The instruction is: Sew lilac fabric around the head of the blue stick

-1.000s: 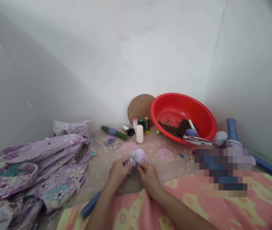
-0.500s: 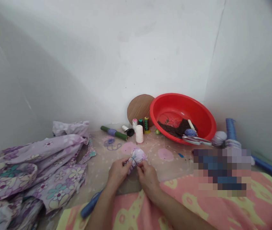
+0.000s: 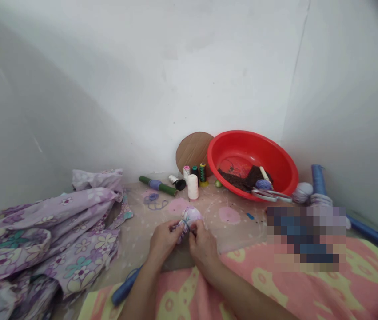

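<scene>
Left fingers and right fingers pinch a round lilac floral cloth bundle. Keep its thin blue-grey cord snug.

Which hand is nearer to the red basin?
Right. The right hand is in front of the red basin and to its left, at the near side of the cloth bundle; the left hand is farther left.
</scene>
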### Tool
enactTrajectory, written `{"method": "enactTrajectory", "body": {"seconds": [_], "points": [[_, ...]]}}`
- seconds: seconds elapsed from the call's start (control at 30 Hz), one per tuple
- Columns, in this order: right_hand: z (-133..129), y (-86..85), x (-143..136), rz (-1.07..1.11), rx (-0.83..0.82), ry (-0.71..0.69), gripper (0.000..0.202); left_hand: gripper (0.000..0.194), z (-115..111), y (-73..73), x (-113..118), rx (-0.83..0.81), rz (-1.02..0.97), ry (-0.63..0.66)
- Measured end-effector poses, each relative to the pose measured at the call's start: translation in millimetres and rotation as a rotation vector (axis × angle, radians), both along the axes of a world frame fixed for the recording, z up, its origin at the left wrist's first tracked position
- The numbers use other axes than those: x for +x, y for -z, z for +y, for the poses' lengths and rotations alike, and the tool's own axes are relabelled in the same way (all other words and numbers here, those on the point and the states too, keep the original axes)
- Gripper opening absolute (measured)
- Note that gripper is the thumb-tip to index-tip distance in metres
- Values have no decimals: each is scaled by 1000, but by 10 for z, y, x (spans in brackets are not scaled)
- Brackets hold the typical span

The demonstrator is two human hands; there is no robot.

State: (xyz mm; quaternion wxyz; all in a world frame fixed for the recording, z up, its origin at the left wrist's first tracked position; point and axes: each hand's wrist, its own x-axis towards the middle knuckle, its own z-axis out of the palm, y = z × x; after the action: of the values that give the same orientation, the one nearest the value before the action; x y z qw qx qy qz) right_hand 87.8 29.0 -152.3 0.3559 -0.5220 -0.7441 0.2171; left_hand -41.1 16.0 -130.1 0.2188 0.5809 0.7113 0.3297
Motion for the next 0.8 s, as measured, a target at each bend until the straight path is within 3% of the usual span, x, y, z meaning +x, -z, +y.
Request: {"method": "enactTrajectory", "body": {"seconds": [0.3, 0.43, 0.53, 0.63, 0.8], "points": [[-33, -8, -19, 107, -18, -145, 26, 43, -33, -44, 28, -19, 116, -14], [-12, -60, 50, -58, 17, -124, 25, 42, -30, -17, 42, -35, 156, 20], [4, -117, 140, -227, 85, -14, 23, 43, -35, -23, 71, -78, 184, 23], [25, -178, 222, -258, 216, 59, 21, 43, -59, -63, 109, -113, 244, -8], [75, -272, 251, -202, 412, 1, 22, 43, -95, -113, 175, -138, 368, -42]]}}
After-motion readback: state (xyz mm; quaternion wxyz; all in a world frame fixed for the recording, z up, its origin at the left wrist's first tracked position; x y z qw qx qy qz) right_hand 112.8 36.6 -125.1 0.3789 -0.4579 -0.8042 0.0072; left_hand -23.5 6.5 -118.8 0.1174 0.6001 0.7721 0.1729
